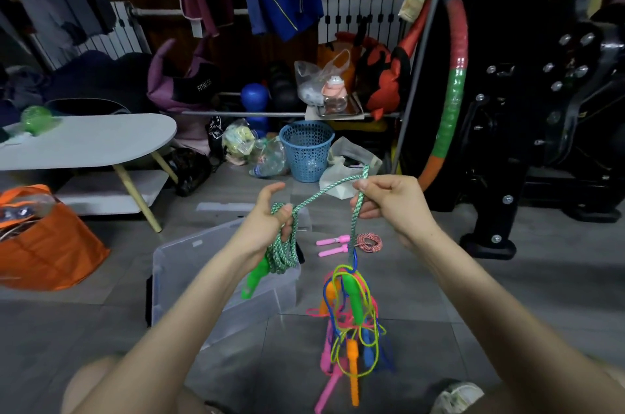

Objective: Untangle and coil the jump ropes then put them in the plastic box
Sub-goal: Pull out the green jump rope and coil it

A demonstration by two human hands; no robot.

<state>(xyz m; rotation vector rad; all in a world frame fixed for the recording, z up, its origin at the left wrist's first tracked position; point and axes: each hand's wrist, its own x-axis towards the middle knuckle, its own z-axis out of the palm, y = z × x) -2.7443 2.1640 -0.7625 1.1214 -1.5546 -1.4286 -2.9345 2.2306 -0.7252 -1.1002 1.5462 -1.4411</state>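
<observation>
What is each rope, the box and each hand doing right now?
Left hand: closed on coiled loops of the green rope.
Right hand: pinching the same rope, pulled taut.
Pink-handled rope: coiled, lying on the floor.
Colourful ropes: tangled, hanging from the green rope.
Plastic box: open, no rope inside.

Bare forearms, white shoe (457, 396)

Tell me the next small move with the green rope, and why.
Probably wind another loop onto the left hand. It already grips several coils of the green braided rope, while the right hand pinches the free length, whose far end hangs snagged in the tangle of coloured ropes. The plastic box sits open below.
</observation>
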